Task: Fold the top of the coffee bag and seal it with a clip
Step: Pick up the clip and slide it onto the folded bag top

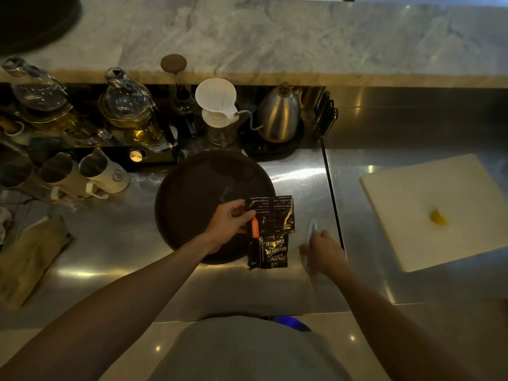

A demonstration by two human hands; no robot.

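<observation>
A black coffee bag (pixel 270 237) with gold lettering and an orange tag lies at the right edge of a round dark tray (pixel 198 193), its top end pointing away from me and looking folded over. My left hand (pixel 231 221) pinches the bag's upper left part beside the orange tag. A pale, long clip (pixel 312 229) lies on the steel counter just right of the bag. My right hand (pixel 325 250) rests over the clip with fingers curled on it; the clip is blurred and partly hidden under the hand.
Behind the tray stand a white dripper (pixel 217 105) on a glass server, a steel gooseneck kettle (pixel 279 114) and glass pots. Milk pitchers (pixel 101 171) stand at left, a cloth (pixel 30 259) at lower left. A white cutting board (pixel 439 210) with a lemon piece lies right.
</observation>
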